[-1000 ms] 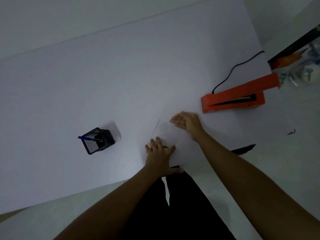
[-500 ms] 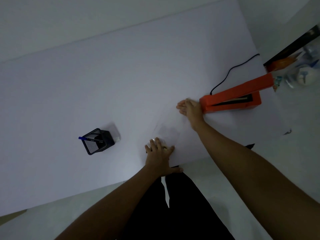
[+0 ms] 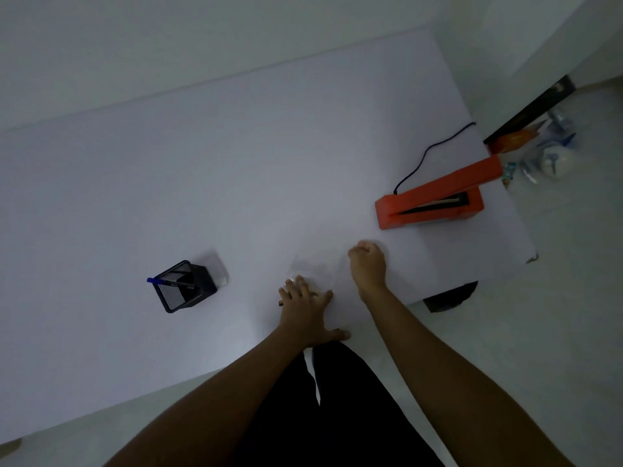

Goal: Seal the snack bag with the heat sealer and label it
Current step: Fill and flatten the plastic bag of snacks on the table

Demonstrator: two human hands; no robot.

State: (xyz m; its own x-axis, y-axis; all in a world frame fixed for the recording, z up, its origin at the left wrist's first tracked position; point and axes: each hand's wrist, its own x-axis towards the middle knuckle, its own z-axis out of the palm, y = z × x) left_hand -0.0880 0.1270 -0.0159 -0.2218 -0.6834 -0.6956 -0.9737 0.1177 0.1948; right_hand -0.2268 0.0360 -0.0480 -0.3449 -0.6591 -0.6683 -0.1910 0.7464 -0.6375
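Snack bag [image 3: 318, 268] lies flat on white table [image 3: 202, 170], near front edge, between the two hands. Bag is clear, thin plastic, almost invisible against the tabletop; only faint edges and a slightly greyer patch show. Contents can't be made out. Left hand [image 3: 305, 310] lies palm down on bag's near end, fingers straight and spread, thumb out toward table edge, pressing the plastic flat. Right hand [image 3: 368, 264] sits at bag's right edge, fingers curled under into a loose fist; can't tell whether they pinch the plastic or hold nothing. Orange heat sealer [image 3: 429, 205] stands further back on the right, apart from the bag, arm raised, dark sealing strip visible in the gap, black cord [image 3: 425, 156] running off behind. Black mesh pen holder [image 3: 183, 288] sits well left of the bag, tilted in view, blue-capped pen [image 3: 168, 282] in it. Small pale sheet [image 3: 219, 269] touches the holder's far side.
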